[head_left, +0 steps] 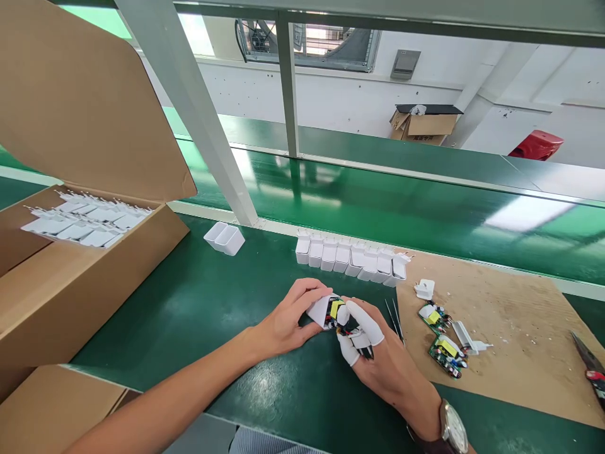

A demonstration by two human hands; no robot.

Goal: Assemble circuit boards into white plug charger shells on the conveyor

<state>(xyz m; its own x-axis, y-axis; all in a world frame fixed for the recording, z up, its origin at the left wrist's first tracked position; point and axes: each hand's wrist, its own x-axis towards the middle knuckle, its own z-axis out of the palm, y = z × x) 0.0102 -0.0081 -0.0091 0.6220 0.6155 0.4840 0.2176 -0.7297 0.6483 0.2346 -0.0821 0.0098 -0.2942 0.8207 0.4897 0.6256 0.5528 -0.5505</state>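
My left hand is closed round a white plastic charger housing above the green bench. White finger cots cover some fingertips of my right hand. Those fingers pinch a circuit board with a yellow transformer, its near end at the housing's open mouth; how deep it sits inside I cannot tell. Just right of my right hand lie metal tweezers. Farther right, loose circuit boards rest on a brown board beside a white plastic part and a small white plug piece.
Several white housings stand in a row along the bench's back edge, with two more empty housings to the left. An open carton of white parts fills the left side. Pliers lie on the brown board. A metal post rises behind.
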